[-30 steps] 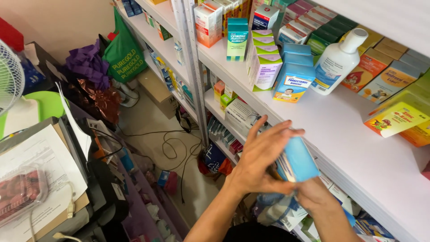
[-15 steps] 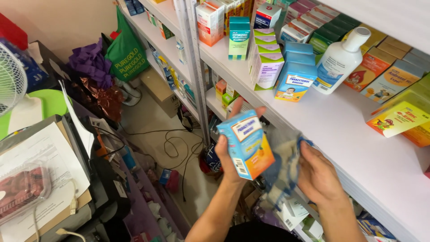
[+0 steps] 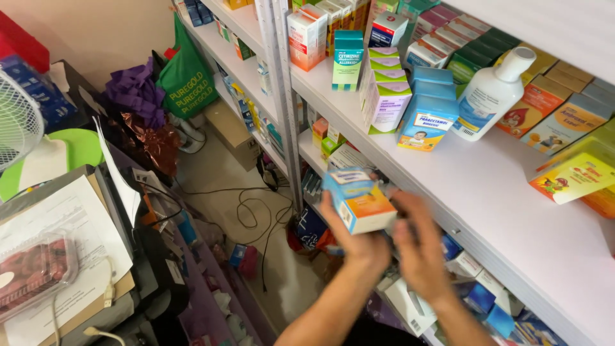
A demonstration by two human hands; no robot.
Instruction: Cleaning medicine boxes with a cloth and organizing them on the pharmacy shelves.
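Left hand [image 3: 359, 240] now grips the blue-orange box [image 3: 359, 200] alone; right hand [image 3: 419, 247], at its 3 o'clock, has let go, fingers loosely spread and empty

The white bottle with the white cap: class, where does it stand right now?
In the head view the white bottle stands upper right on the white shelf, just right of the blue cartons, beside orange boxes.

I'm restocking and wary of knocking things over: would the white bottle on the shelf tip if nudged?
The white bottle probably tips fairly easily: it stands tall, upright and narrow at the cap. Its smooth plastic looks slippery, and once down its rounded body would likely roll on the bare white shelf.
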